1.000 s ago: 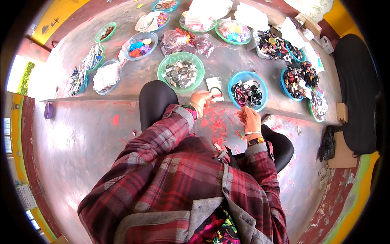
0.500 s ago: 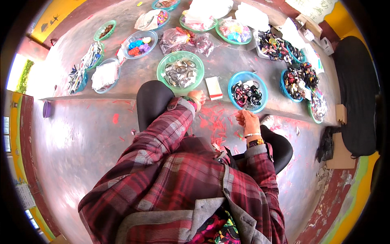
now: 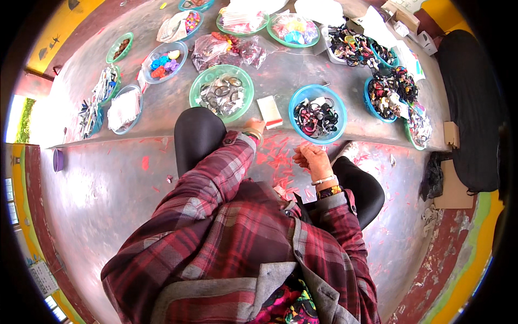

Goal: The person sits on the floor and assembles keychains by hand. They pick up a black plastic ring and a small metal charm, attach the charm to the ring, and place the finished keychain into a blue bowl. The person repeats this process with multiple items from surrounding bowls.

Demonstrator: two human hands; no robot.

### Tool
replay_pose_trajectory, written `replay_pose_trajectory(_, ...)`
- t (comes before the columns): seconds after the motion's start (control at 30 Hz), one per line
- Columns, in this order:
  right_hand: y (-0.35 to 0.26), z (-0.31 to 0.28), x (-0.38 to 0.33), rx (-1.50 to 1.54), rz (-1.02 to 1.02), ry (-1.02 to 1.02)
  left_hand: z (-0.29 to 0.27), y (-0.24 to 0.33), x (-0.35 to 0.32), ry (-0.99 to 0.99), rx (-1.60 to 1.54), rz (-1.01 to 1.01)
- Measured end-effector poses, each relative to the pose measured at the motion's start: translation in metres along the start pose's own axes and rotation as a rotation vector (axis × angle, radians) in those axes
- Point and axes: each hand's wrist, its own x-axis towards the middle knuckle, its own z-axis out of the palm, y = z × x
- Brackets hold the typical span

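My right hand (image 3: 313, 161) is closed, its fingers curled in a pinch just short of a blue basin (image 3: 291, 116) of dark hair ties or bands. Anything between those fingers is too small to make out. Beside my bent left knee, my left hand (image 3: 256, 126) is also curled closed, and what it may hold is hidden. Just beyond it lies a white and red flat box or booklet (image 3: 269, 111). A green basin (image 3: 249, 92) of small items in clear wrappers stands past my left knee.
A raised concrete ledge (image 3: 162, 116) carries several more basins. Clear plastic bags (image 3: 213, 51) lie among them. Red strips (image 3: 278, 162) litter the lower floor between my legs. A purple cup (image 3: 58, 160) stands far left, and a long black object (image 3: 467, 108) lies at the right.
The view has shifted, so the basins sit a little further left and higher. My right hand has moved slightly left, its fingers still curled. My left hand stays by the box.
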Motion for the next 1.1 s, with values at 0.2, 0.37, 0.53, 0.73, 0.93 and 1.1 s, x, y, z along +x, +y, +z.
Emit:
replay_pose_trajectory(0.2, 0.006, 0.000, 0.009, -0.030, 0.032, -0.004, -0.001, 0.044, 0.002, 0.167, 0.229, -0.069)
replay_pose_trajectory(0.37, 0.007, 0.003, 0.014, -0.086, 0.028, -0.035, 0.010, 0.070, -0.010, 0.364, 0.340, -0.143)
replay_pose_trajectory(0.53, 0.005, 0.006, 0.015, -0.106, 0.022, -0.061, 0.015, 0.086, -0.014, 0.370, 0.281, -0.145)
replay_pose_trajectory(0.73, 0.002, 0.010, 0.013, -0.134, 0.029, -0.071, 0.030, 0.072, -0.008, 0.429, -0.106, -0.006)
replay_pose_trajectory(0.93, 0.005, 0.006, 0.016, -0.165, -0.015, -0.031, -0.006, 0.074, -0.004, -0.108, -0.730, -0.163)
replay_pose_trajectory(1.1, 0.002, -0.004, 0.019, -0.168, -0.095, 0.084, -0.050, 0.119, -0.087, -0.383, -1.025, -0.107)
